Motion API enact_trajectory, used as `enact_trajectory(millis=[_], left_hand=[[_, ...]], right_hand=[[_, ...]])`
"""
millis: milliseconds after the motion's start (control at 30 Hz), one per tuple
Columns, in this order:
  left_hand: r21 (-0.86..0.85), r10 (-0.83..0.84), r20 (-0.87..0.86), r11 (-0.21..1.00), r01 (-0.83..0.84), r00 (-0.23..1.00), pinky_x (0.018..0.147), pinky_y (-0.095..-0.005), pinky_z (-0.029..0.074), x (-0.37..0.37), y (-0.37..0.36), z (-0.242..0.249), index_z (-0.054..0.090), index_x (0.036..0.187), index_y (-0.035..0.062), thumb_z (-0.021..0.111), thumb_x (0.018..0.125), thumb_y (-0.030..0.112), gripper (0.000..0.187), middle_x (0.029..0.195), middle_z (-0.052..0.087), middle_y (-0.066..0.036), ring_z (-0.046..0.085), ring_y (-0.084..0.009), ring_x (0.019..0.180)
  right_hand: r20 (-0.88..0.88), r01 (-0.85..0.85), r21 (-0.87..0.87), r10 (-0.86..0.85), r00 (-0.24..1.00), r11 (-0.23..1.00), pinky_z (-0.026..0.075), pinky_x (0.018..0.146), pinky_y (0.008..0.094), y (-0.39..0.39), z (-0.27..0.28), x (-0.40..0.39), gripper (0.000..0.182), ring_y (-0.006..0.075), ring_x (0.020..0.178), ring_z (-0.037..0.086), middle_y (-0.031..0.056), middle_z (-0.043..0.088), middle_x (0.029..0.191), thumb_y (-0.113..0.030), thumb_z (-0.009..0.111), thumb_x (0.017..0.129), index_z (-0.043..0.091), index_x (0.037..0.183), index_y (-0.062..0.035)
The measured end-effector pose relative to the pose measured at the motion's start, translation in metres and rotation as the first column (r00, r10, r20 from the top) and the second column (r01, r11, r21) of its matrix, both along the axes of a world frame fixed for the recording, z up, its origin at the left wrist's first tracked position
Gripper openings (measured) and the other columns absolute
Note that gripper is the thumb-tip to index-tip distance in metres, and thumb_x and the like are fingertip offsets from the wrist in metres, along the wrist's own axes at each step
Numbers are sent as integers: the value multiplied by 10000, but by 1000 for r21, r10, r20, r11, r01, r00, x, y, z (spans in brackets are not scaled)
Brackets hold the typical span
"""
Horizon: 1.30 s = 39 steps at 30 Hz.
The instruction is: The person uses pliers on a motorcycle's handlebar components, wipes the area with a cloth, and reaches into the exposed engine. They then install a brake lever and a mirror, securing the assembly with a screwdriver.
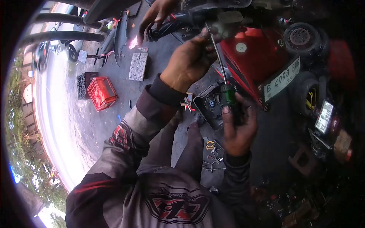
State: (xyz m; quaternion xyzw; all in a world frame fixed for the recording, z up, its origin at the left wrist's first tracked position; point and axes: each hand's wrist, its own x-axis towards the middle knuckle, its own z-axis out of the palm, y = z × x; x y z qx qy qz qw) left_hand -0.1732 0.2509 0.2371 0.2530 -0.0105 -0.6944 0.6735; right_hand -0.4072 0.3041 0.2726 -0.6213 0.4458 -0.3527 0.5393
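Note:
My right hand (240,127) is closed around the green and dark handle of a screwdriver (221,62), its long metal shaft pointing up. My left hand (192,59) is raised at the motorcycle's dark upper parts, fingers curled beside the shaft's tip; what they pinch is hidden. A red motorcycle (247,49) body panel lies just right of the shaft. At the top, another person's hand (157,17) reaches toward a black handlebar grip (164,31).
Below my hands stands a black tray (203,108) with small parts, pliers (188,104) beside it. Loose tools and a yellow part (210,144) lie on the floor. A red crate (102,94) stands left. License plates (282,78) and wheels (302,37) crowd the right.

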Motion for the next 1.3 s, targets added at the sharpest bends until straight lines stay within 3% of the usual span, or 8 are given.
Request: enact_trajectory(millis=[67,500,700,1000,1067,1200,1267,1300], left_hand=[[-128,-28,-50,991,21,998,795,-301,472,4,-3,-3,653,1063,100,576,1044,295,209,945,653,-20,527,-134,765],[225,247,158,934,-279,956,605,-244,381,-14,-20,32,586,1023,113,524,1069,302,204,845,590,2,444,-99,672],[171,238,74,954,-247,969,609,-237,381,-12,-21,25,595,1024,121,549,1058,308,196,846,594,12,434,-98,668],[3,155,-73,988,-155,985,727,-255,446,6,-19,13,629,1125,80,531,1064,262,215,942,610,-18,445,-109,717],[1,147,-32,989,-147,989,740,-257,457,9,-18,10,617,1164,68,532,1062,240,218,988,624,-29,465,-103,736],[-35,174,252,985,-171,952,796,-260,480,3,-1,9,581,1264,24,526,1053,169,262,1095,659,-60,530,-103,804],[44,201,348,972,-231,915,838,-263,486,-12,11,16,576,1282,-4,522,1048,145,283,1068,660,-58,563,-120,848],[83,162,386,974,-209,908,838,-266,481,-17,16,18,582,1267,-12,520,1047,141,275,1041,654,-51,564,-125,851]], right_hand=[[-8,-23,-3,23,1000,1000,536,889,377,-9,-2,1,449,260,1029,674,200,663,1113,-241,703,946,577,1253,61],[194,-53,349,-16,981,936,573,804,336,-31,2,7,438,231,962,691,190,658,1101,-199,709,936,573,1272,47],[-8,-37,-69,36,999,997,581,821,372,-30,-19,13,398,269,1007,706,209,683,1112,-165,719,916,610,1250,24],[-378,-218,-633,-51,925,743,573,858,382,-49,-2,20,390,299,1041,704,198,699,1118,-144,745,891,647,1231,20],[55,-14,233,1,998,972,562,851,356,-41,14,24,473,244,1020,685,153,679,1126,-182,768,894,600,1286,21],[349,-155,425,-3,937,892,546,864,334,-43,8,31,542,208,1016,652,130,630,1155,-204,766,907,527,1335,27],[51,-197,-56,200,978,979,538,887,343,-41,0,34,570,217,1020,642,135,587,1190,-198,765,905,481,1345,24],[50,-198,-52,200,978,979,538,887,343,-39,2,36,570,217,1020,642,135,587,1190,-198,765,905,481,1345,24]])
